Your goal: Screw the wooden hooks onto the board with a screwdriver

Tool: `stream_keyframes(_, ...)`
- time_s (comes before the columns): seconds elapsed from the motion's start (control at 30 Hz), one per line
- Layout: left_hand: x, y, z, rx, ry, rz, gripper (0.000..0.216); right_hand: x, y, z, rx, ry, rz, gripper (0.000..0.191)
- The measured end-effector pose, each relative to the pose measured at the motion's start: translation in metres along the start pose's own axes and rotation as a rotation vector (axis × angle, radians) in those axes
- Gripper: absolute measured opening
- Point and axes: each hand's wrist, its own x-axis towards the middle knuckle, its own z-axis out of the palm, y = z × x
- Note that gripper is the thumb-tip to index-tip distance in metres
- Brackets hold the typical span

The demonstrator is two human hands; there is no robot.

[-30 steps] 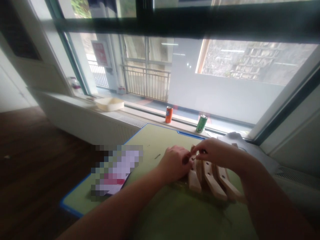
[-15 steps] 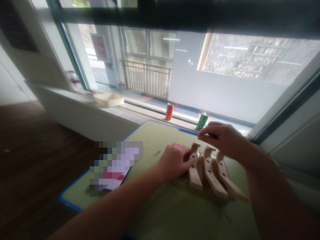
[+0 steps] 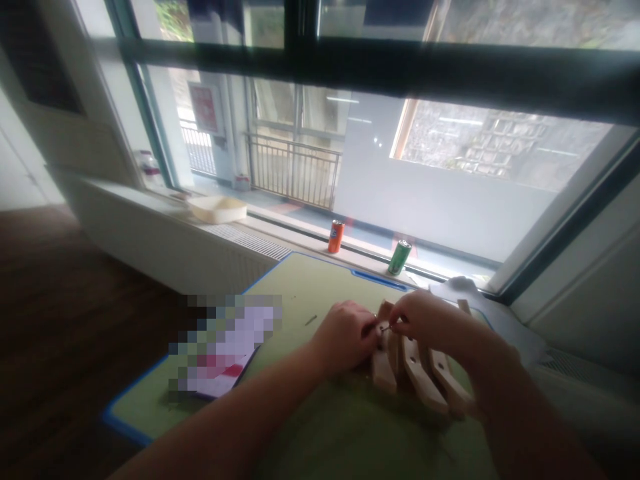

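A wooden piece made of several curved ribs with dark round holes (image 3: 384,375) stands on the light green tabletop (image 3: 320,283). My left hand (image 3: 345,337) is closed against the left side of the leftmost rib, its fingertips partly hidden there. Over the top of the same rib, my right hand (image 3: 425,320) pinches a thin metal rod (image 3: 385,327); its tip meets the wood near the upper hole. Whether the rod is a screw or a tool I cannot tell. Left of my left hand lies a small thin dark piece (image 3: 311,320).
A blurred-out flat booklet or sheet (image 3: 245,340) lies on the left of the table. On the windowsill stand an orange can (image 3: 336,237), a green can (image 3: 400,258) and a shallow cream tray (image 3: 217,209). White paper or plastic (image 3: 510,327) lies beyond my right arm.
My right hand has come down and left from above the ribs to the leftmost rib, with the metal rod now visible in its fingers. My left hand stays at the rib. The view has tilted up slightly.
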Motion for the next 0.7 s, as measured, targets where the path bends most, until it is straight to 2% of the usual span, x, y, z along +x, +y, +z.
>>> stream_keyframes(0.2, 0.0003, -0.0013, 0.0010, -0.020, 0.011, 0.015, 0.017, 0.0000, 0.0002, 0.0029, 0.015, 0.064, -0.078, 0.024)
stream_keyframes(0.4, -0.0005, -0.0025, 0.0019, 0.013, 0.009, 0.053, 0.016, 0.0034, -0.0008, 0.0053, 0.025, 0.043, -0.117, 0.026)
stream_keyframes(0.7, -0.0022, -0.0034, 0.0024, 0.008, -0.006, 0.049, 0.025, 0.0003, 0.0013, -0.0003, 0.028, 0.030, -0.077, 0.025)
